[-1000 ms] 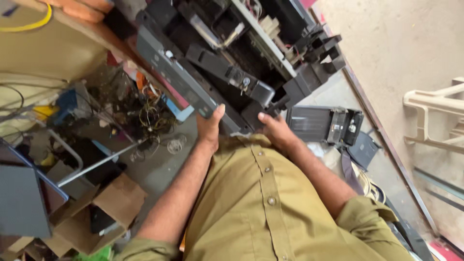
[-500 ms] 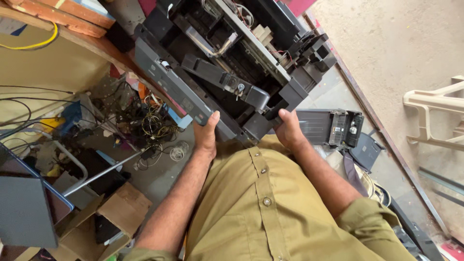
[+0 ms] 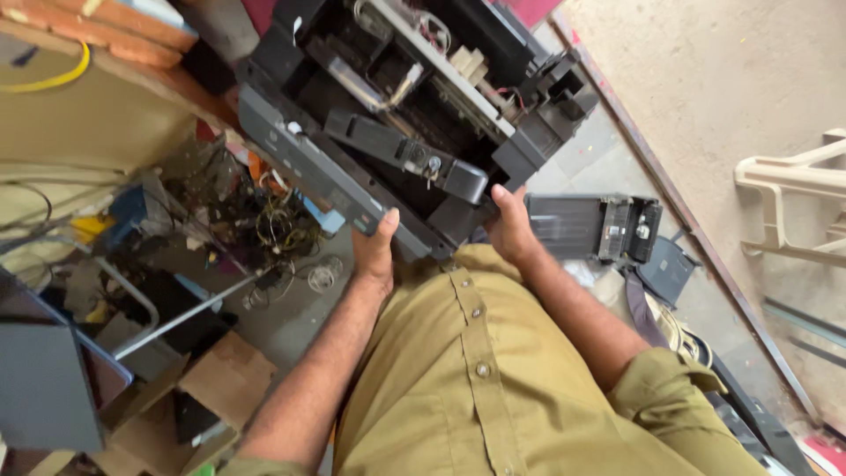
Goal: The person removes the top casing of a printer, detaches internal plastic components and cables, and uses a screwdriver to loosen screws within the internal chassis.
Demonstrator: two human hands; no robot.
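Compared with a second ago, the printer has swung up and away from my chest a bit, and both hands have slid along its near edge, so I'm seeing more of the open guts now. It's a black, stripped-down unit with the cover off, held out in front of me at a tilt.

Left hand is clamped on the grey front panel, thumb on top, fingers underneath. Right hand is gripping the near corner of the chassis, thumb up against the black wall. Just beyond the right hand a detached tray piece lies on the floor. Off past the left hand there's a tangle of wires and a cardboard box.

My take on doing this well: keep both grips low on solid frame, not on that loose-looking bar across the middle. Can't really tell if it's attached or just resting there, so I'd keep the tilt gentle so nothing slides out.
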